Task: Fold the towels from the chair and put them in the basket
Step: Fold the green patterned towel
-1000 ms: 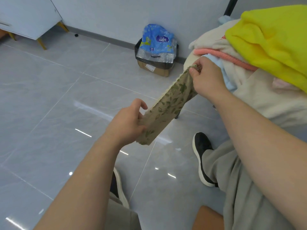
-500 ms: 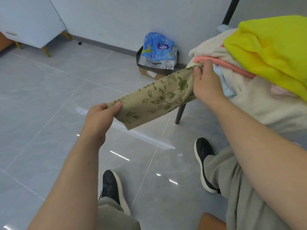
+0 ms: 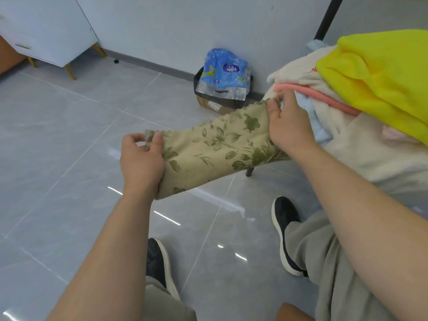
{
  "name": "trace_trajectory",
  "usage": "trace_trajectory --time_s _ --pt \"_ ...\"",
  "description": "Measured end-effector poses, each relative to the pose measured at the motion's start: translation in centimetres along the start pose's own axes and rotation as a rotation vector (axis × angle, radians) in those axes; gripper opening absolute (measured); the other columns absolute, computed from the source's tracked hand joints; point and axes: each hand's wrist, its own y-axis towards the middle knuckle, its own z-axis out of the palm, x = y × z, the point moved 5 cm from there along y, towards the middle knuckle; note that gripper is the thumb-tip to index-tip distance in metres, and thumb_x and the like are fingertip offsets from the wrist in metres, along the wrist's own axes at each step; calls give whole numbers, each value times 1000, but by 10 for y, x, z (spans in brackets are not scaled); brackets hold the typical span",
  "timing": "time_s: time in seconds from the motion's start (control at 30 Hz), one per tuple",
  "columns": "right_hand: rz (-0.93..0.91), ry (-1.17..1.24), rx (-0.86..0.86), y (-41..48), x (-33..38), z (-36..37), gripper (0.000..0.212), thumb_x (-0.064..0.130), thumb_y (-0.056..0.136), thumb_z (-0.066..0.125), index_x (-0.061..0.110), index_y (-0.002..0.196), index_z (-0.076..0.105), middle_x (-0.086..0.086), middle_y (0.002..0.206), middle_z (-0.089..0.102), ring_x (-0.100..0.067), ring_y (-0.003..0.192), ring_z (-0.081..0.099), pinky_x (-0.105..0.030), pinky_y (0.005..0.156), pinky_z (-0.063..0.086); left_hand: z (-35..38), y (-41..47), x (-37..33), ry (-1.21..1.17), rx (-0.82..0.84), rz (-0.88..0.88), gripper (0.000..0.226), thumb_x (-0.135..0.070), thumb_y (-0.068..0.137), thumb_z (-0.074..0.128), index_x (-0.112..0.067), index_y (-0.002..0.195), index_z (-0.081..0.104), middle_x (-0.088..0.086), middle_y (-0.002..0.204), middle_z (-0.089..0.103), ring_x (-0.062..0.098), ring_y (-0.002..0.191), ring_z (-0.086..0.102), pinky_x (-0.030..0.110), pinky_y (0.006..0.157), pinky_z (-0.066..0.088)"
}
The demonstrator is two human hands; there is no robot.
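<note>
Towel: I find the leaf-print towel held in the air between both hands, above the floor and just left of the pile on the chair.
Left hand: the left hand is closed on the towel's left end, with thumb and fingers pinching the top corner.
Right hand: the right hand pinches the right top corner, close against the pile.
Handling: I judge it light, soft and limp. It hangs slack below the held edge. The nap looks grippy rather than slick, and nothing about it is fragile.
Hold: I would keep to the corners along the top edge, since a mid-span grip would likely bunch it.
Risk: the right corner sits beside other cloths, so I may drag one off.
Basket: not in view.
</note>
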Motion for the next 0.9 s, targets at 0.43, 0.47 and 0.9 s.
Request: trace_trajectory --time_s 0.43,0.47,0.9 --pt "146 347 237 2 -9 17 19 22 102 44 32 99 60 2 71 54 -10 54 49 -28 55 47 13 3 7 7 170 -5 29 -18 95 54 -32 114 70 -8 113 67 16 102 66 32 83 56" --pt "82 259 226 2 -6 15 21 20 103 42 29 98 60 6 68 49 -5 48 42 -22 50 41 13 3 5 15 153 21 30 -22 95 54 -33 119 68 -11 118 64 14 108 63 35 91 55" --pt "-81 -104 213 3 -5 1 28 26 104 45 25 118 69 9 84 59 -11 75 56 -16 58 40 3 9 2 114 333 86 45 -25 90 73 -30 133 61 -8 126 57 8 103 64 16 74 49"
